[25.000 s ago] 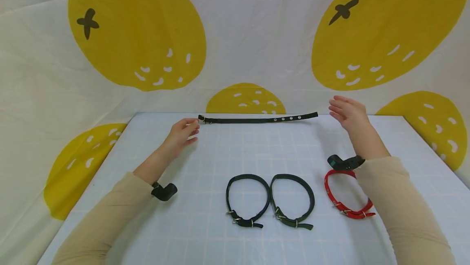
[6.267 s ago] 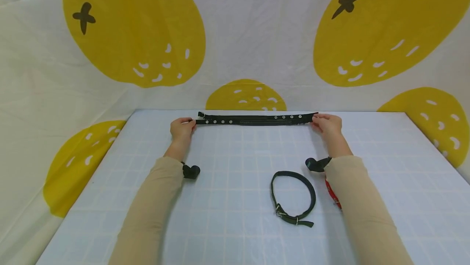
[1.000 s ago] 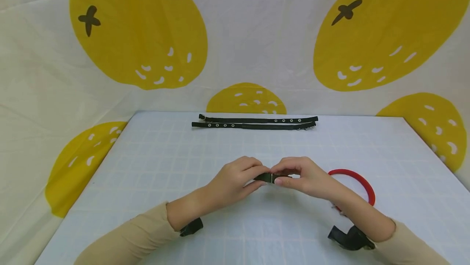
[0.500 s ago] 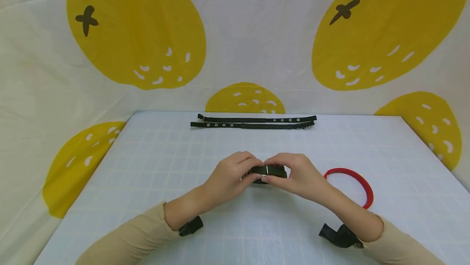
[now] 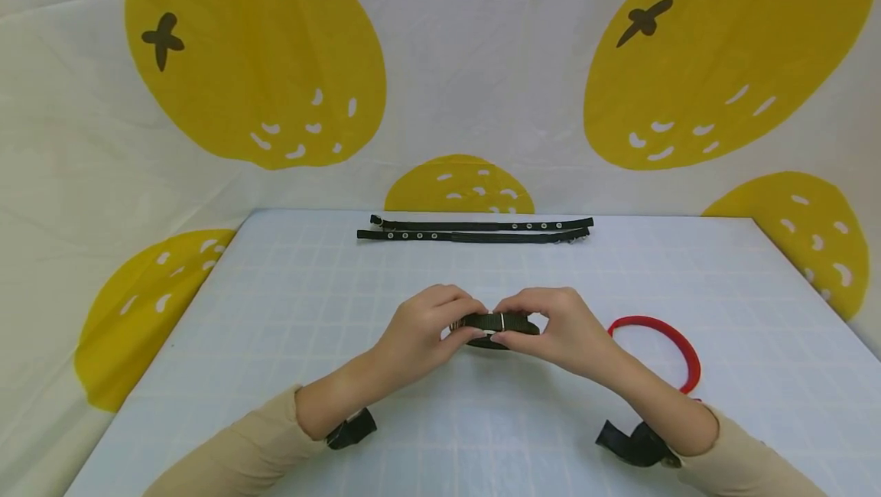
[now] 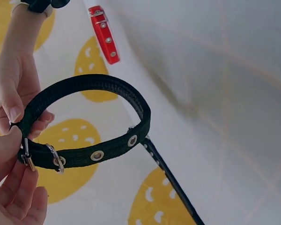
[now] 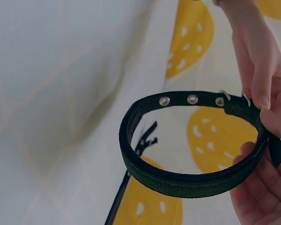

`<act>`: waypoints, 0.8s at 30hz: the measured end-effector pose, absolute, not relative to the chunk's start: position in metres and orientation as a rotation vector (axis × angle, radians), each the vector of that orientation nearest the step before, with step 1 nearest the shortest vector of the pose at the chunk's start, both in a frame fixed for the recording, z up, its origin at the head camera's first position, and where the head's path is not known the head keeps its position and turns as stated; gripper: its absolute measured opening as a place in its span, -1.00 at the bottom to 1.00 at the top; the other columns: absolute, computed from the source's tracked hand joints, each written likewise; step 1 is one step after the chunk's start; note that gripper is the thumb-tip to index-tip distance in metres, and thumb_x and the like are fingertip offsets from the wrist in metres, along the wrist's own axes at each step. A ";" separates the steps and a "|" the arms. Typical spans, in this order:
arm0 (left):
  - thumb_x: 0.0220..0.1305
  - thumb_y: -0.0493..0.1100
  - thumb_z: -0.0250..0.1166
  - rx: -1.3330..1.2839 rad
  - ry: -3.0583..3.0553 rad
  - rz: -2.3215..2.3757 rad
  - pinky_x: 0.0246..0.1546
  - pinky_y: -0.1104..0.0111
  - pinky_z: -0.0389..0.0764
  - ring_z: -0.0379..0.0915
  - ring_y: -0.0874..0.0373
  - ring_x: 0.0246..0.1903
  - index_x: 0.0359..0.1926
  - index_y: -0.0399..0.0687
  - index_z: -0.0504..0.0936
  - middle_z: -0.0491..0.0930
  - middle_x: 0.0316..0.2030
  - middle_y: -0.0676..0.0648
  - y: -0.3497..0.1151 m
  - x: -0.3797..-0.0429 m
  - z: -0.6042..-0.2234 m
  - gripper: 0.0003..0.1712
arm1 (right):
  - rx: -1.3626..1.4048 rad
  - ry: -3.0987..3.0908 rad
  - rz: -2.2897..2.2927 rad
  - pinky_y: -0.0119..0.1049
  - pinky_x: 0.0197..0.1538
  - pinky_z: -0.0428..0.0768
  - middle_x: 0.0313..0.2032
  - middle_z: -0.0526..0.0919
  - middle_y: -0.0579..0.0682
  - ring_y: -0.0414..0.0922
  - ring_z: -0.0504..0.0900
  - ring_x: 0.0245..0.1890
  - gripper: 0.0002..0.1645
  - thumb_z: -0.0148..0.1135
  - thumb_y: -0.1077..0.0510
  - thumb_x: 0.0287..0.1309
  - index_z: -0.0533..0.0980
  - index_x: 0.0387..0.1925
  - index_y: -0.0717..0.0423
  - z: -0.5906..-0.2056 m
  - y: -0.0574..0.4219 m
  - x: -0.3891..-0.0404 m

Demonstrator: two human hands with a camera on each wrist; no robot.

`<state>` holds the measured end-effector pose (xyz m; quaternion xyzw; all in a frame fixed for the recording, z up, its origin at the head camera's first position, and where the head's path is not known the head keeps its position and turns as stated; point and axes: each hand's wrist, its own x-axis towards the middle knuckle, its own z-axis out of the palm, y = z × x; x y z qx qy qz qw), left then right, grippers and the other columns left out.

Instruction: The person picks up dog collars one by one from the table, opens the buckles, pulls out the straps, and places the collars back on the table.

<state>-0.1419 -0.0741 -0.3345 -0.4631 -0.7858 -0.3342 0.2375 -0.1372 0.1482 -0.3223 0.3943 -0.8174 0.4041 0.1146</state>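
Nearest, in the head view, a black device (image 5: pixel 352 430) sat at the left wrist and another black device (image 5: pixel 632 443) at the right, below beige sleeves (image 5: pixel 241 436). Beyond them, above the middle of the bench (image 5: pixel 454 443), the left grip (image 5: pixel 413 329) and right grip (image 5: pixel 567 332) pinched a dark green collar (image 5: pixel 490 322) from either side, fingertips close together. From the head it was edge-on and mostly covered; both wrist views showed it as a round loop. The left wrist view gave the buckle (image 6: pixel 28 154) beside the left fingers, a metal ring and eyelets; the right wrist view gave a loose strap end (image 7: pixel 277 151) hanging beside the right grip. To the right lay a red collar (image 5: pixel 677 340), partly behind the right forearm; only the left wrist view revealed its eyelets clearly. Farther off, two black straps (image 5: pixel 475 226) lay side by side, whole only from the head, before a cloth (image 5: pixel 482 84) printed with yellow fruit.
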 end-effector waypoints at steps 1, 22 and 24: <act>0.06 -0.21 0.40 -1.265 -2.163 -0.932 -0.27 0.58 0.47 0.44 0.27 -0.30 -0.23 -0.11 0.64 0.58 -0.31 0.07 -0.075 -0.141 -0.334 -0.79 | 1.150 -2.400 1.189 -0.43 -0.35 0.57 -0.40 0.64 -0.22 -0.32 0.55 -0.43 -0.70 0.47 0.24 -0.13 0.63 -0.25 0.01 -0.322 0.148 -0.137; 0.07 -0.29 0.38 -1.150 -2.288 -1.230 -0.28 0.42 0.56 0.45 0.29 -0.30 -0.21 -0.11 0.57 0.57 -0.32 0.07 -0.079 -0.133 -0.332 -0.77 | 0.898 -2.630 1.383 -0.33 -0.28 0.62 -0.40 0.65 -0.24 -0.24 0.56 -0.45 -0.72 0.45 0.13 -0.07 0.66 -0.23 0.00 -0.321 0.151 -0.135; 0.09 -0.31 0.37 -1.133 -2.308 -1.286 -0.27 0.41 0.58 0.46 0.29 -0.28 -0.21 -0.11 0.55 0.57 -0.31 0.07 -0.079 -0.132 -0.332 -0.77 | 0.882 -2.641 1.408 -0.33 -0.28 0.62 -0.39 0.66 -0.23 -0.23 0.56 -0.45 -0.72 0.45 0.10 -0.07 0.66 -0.22 0.00 -0.322 0.151 -0.135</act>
